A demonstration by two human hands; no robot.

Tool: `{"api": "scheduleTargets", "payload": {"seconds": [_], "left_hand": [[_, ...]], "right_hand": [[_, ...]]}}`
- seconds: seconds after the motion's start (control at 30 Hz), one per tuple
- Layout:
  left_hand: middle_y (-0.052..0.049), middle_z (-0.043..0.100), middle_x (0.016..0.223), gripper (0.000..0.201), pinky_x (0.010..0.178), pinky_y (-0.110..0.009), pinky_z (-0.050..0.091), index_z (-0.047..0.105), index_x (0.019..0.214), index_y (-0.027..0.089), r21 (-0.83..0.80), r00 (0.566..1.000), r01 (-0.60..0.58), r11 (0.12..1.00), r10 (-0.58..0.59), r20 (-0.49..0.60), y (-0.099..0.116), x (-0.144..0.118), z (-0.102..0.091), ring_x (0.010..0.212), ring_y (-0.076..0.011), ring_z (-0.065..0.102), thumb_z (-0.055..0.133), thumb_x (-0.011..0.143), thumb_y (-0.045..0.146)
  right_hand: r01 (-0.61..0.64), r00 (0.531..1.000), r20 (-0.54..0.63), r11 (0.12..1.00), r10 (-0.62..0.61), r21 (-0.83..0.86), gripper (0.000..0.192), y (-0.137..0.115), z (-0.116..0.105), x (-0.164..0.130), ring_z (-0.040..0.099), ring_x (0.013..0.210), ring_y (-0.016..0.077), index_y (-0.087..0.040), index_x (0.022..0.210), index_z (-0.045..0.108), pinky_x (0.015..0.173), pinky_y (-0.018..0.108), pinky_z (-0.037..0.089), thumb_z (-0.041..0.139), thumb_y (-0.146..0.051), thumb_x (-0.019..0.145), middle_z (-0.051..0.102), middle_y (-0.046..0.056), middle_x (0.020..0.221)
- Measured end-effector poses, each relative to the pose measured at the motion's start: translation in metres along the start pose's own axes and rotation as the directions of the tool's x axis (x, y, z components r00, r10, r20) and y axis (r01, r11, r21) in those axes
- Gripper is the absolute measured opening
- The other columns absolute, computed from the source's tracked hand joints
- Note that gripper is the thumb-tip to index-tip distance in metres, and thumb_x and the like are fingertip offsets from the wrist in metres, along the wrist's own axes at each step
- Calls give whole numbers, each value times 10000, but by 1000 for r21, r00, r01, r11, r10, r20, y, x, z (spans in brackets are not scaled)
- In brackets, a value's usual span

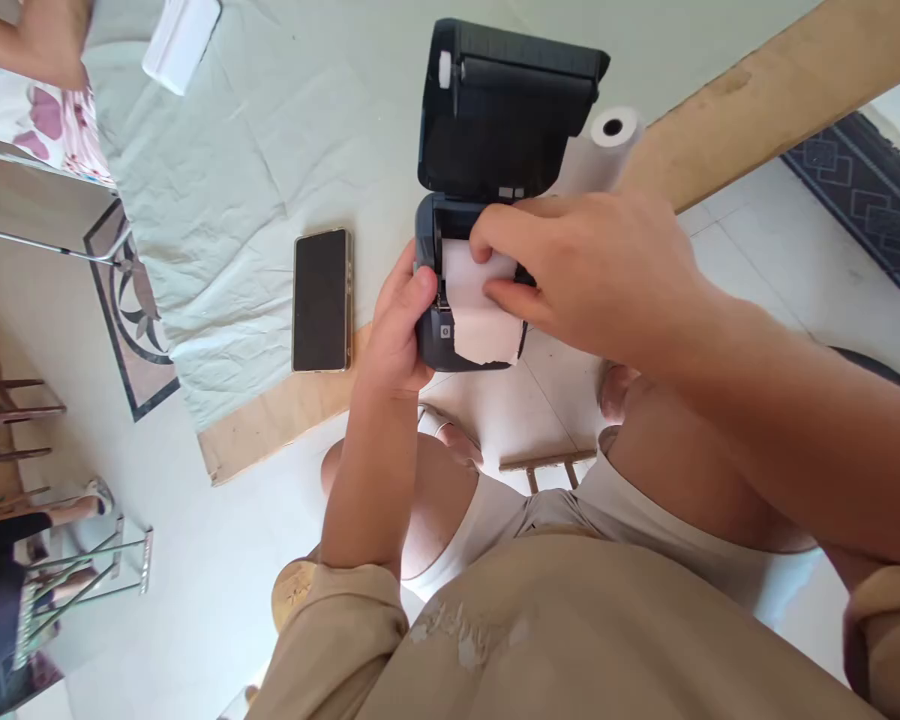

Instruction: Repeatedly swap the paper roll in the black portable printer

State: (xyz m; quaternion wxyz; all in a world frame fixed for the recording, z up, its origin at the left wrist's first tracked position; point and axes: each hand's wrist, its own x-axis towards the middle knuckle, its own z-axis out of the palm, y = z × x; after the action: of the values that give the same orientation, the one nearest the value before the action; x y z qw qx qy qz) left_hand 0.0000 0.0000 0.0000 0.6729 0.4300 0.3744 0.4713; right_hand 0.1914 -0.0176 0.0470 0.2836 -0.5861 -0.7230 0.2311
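A dark portable receipt printer (431, 345) is held over the table's front edge, its black lid (502, 130) swung up. My left hand (401, 325) is closed round the printer's left side, thumb on the rim. In the printer's compartment sits a white paper roll (465, 270), its loose end with a torn edge hanging over the front. My right hand (592, 270) reaches in from the right, with thumb and fingers curled on the roll; some of its fingers are hidden. Behind the right hand a second paper roll (616, 130) stands on the table.
A phone (321, 300) lies left of the printer on the pale cloth (247, 180) covering the wooden table (285, 410). A white box-like object (181, 45) lies at the far left, near another person's arm (37, 45). A metal-framed stool (82, 580) stands at lower left.
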Motion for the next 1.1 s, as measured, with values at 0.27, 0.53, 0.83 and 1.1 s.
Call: {"api": "scheduleTargets", "payload": {"seconds": [0.27, 0.53, 0.83, 1.1], "left_hand": [[-60, 778, 1205, 360, 1235, -463, 508, 737, 1070, 250, 7, 994, -46, 999, 46, -100, -9, 7, -10, 1493, -320, 543, 649, 969, 584], [-53, 787, 1190, 447, 1204, -440, 529, 778, 1018, 185, -197, 1000, 8, 980, -6, 11, 4, 2, -3, 1272, -278, 705, 511, 1049, 542], [-31, 797, 1244, 376, 1166, -439, 539, 782, 1011, 254, -175, 998, 43, 984, -49, -30, 7, 3, -8, 1461, -332, 578, 581, 969, 569], [-37, 797, 1255, 337, 1155, -458, 548, 779, 989, 256, -182, 998, 38, 983, -47, -45, 8, 4, -5, 1489, -348, 553, 616, 949, 548]], "right_hand": [[109, 992, -116, 820, -52, 562, 285, 1, -14, 2, 523, 679, 117, -236, 959, 552, 544, 276, 312, 677, -185, 708, 616, -13, 881], [-157, 953, -51, 633, 298, 758, 155, 24, -7, 9, 606, 767, 168, -249, 989, 615, 562, 309, 423, 661, -370, 903, 654, 28, 985], [39, 939, -331, 926, 95, 376, 254, 36, -8, 7, 524, 759, 148, -249, 894, 449, 676, 317, 393, 685, -333, 860, 554, 8, 898], [38, 952, -296, 935, 73, 352, 395, 43, 2, 9, 591, 795, 172, -265, 1004, 559, 729, 357, 475, 828, -341, 726, 639, 2, 916]]}}
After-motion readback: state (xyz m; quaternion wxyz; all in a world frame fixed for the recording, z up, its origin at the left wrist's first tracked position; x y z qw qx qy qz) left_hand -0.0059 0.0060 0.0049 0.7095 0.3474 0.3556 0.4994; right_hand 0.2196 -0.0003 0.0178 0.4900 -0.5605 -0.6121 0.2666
